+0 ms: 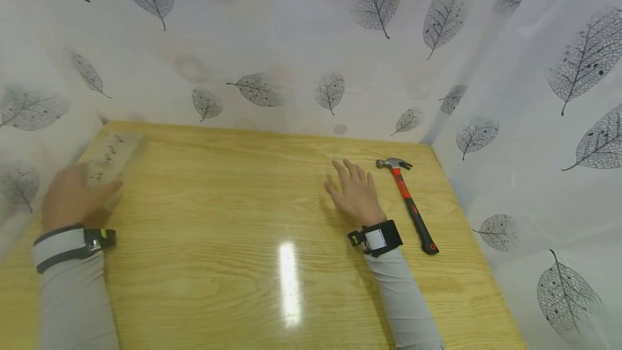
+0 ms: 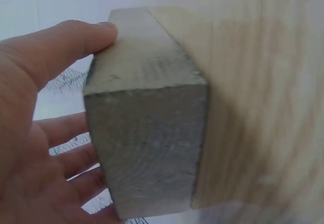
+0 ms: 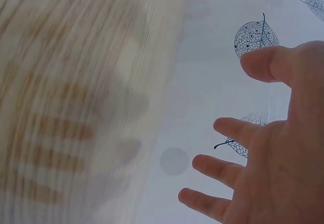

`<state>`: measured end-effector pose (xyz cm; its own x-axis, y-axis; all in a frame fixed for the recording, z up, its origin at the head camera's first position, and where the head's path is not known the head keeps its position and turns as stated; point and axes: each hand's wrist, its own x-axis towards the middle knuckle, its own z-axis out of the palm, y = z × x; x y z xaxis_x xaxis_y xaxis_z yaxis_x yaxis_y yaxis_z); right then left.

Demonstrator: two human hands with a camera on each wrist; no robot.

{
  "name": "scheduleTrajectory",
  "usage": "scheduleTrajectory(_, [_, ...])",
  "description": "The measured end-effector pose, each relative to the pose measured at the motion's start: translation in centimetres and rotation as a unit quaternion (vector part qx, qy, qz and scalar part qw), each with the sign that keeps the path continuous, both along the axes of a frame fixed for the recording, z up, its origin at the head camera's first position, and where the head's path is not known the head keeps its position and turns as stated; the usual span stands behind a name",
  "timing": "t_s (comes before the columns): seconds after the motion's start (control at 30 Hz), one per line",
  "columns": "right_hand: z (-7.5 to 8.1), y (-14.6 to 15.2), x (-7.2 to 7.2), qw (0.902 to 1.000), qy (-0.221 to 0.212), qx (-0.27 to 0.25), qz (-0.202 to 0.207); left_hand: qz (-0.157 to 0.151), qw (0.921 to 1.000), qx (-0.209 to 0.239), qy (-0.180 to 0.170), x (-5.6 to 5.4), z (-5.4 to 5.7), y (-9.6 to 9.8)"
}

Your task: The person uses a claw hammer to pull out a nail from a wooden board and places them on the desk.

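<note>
At the table's far left, my left hand (image 1: 70,199) grips a wooden block (image 1: 109,154). Small dark marks, like nails, run along the block's upper face and are blurred in the head view. In the left wrist view the block (image 2: 147,145) shows its grey, worn end, with the thumb on one face and the fingers spread along another. My right hand (image 1: 357,193) hovers over the table on the right side, fingers spread and holding nothing. Just right of it lies a claw hammer (image 1: 412,210) with a red and black handle, its head toward the far edge.
The wood-grain table (image 1: 218,188) has a bright light reflection near its middle front. White sheeting (image 1: 291,42) printed with dark leaves hangs behind the table and along both sides, close to its edges.
</note>
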<state>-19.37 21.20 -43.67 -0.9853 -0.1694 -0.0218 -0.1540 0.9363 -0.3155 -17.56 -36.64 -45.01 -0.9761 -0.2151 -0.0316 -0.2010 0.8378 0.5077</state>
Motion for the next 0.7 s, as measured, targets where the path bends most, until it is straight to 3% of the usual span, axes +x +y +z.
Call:
scheduleTrajectory(0.33, [-0.1,0.1,-0.3,1.0000,-0.008,-0.001,0.000,-0.104,0.9925,-0.011,-0.063,-1.8,0.4,2.5])
scheduleTrajectory(0.5, [-0.2,0.0,-0.4,0.9999,-0.013,0.003,-0.001,-0.159,0.9842,-0.030,-0.073,-3.0,0.2,5.3])
scheduleTrajectory(0.7, [0.0,0.1,-0.1,0.9998,-0.019,0.000,-0.006,-0.200,0.9757,-0.036,-0.082,-3.9,0.7,9.6])
